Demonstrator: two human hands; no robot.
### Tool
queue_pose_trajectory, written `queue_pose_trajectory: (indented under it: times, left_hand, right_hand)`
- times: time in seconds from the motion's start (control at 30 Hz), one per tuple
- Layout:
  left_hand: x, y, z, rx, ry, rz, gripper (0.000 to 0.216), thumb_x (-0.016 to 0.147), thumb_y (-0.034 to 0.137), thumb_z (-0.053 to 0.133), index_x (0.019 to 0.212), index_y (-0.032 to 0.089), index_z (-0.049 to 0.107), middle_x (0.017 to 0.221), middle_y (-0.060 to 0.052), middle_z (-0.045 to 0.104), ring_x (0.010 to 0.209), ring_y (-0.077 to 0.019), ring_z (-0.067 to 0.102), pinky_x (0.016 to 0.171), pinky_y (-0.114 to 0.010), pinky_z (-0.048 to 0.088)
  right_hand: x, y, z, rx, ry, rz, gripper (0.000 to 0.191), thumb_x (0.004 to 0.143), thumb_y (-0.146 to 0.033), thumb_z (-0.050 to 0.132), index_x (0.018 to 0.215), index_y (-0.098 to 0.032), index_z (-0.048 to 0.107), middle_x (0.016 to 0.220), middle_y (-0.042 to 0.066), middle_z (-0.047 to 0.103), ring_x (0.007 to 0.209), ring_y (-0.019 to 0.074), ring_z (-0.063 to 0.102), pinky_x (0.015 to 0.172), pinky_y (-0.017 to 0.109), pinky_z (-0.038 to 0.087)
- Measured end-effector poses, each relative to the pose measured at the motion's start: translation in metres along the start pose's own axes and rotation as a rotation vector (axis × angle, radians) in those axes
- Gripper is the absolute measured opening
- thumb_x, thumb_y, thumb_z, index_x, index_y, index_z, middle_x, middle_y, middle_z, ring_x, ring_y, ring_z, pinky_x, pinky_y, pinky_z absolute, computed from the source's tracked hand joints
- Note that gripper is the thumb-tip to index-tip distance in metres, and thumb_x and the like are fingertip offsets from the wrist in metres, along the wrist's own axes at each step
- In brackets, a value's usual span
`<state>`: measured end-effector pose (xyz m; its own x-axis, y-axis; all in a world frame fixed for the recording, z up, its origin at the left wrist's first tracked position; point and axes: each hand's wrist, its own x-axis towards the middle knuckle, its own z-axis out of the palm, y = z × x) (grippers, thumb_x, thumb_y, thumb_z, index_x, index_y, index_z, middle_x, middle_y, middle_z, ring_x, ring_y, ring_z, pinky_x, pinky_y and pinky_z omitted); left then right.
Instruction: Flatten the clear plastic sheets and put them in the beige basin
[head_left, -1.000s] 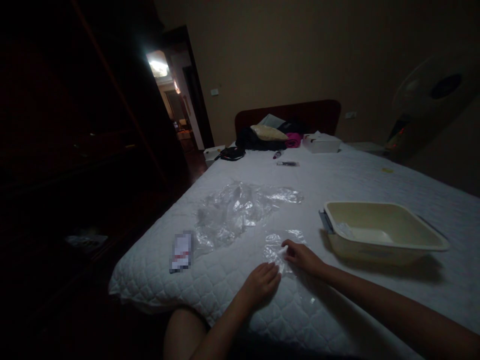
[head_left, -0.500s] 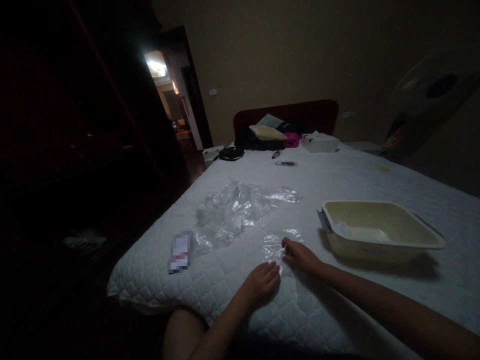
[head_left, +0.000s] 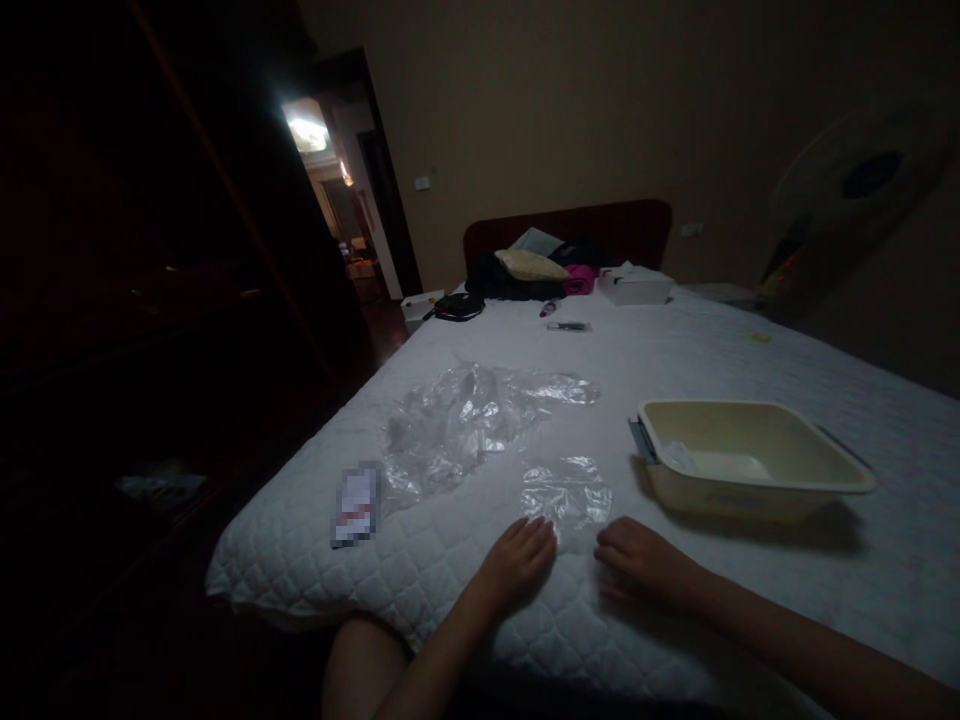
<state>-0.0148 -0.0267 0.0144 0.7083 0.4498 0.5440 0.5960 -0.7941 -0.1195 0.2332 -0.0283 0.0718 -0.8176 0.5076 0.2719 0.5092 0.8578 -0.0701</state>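
A small clear plastic bag (head_left: 566, 488) lies spread on the white quilted bed cover in front of me. My left hand (head_left: 521, 555) rests flat at the bag's lower left edge, fingers stretched out side by side. At the lower right corner of the bag is my right hand (head_left: 645, 562), its fingers curled in and closed on the film; the lower fingers are slightly blurred. Beyond the small bag, a larger crumpled clear plastic sheet (head_left: 465, 425) stretches across the bed. To the right stands a cream plastic tub (head_left: 757, 490) with grey side handles and a bit of clear film inside.
A card or packet (head_left: 355, 505), blurred out, lies near the left edge of the bed. Toward the headboard (head_left: 637, 225) are dark bundles, a pink roll (head_left: 578, 280), a white box (head_left: 636, 288) and a slim packaged item (head_left: 568, 326). A fan (head_left: 870, 175) stands at the right.
My right hand has moved right and toward me, from the middle of the small bag to its lower right corner. The bag lies flatter and wider. The left hand stays in place.
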Motion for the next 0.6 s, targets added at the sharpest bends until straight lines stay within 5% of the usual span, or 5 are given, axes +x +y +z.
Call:
queue_pose_trajectory:
  times: [0.13, 0.6]
  left_hand:
    - [0.004, 0.005, 0.005, -0.017, 0.076, -0.052, 0.03, 0.084, 0.015, 0.041, 0.112, 0.012, 0.049, 0.113, -0.012, 0.057, 0.11, -0.0205, 0.05, 0.09, -0.037, 0.044]
    - [0.017, 0.017, 0.003, -0.172, -0.187, 0.014, 0.047, 0.082, 0.023, 0.039, 0.127, 0.011, 0.034, 0.127, -0.012, 0.045, 0.122, -0.0228, 0.036, 0.101, -0.042, 0.03]
  right_hand:
    - [-0.025, -0.01, 0.014, -0.078, 0.005, -0.098, 0.017, 0.085, -0.024, 0.041, 0.089, -0.016, 0.055, 0.086, 0.009, 0.058, 0.077, 0.0168, 0.05, 0.073, 0.034, 0.037]
    - [-0.039, -0.009, 0.022, -0.075, 0.153, -0.006, 0.02, 0.087, -0.013, 0.038, 0.092, -0.018, 0.056, 0.085, 0.006, 0.062, 0.079, 0.0156, 0.053, 0.074, 0.033, 0.04]
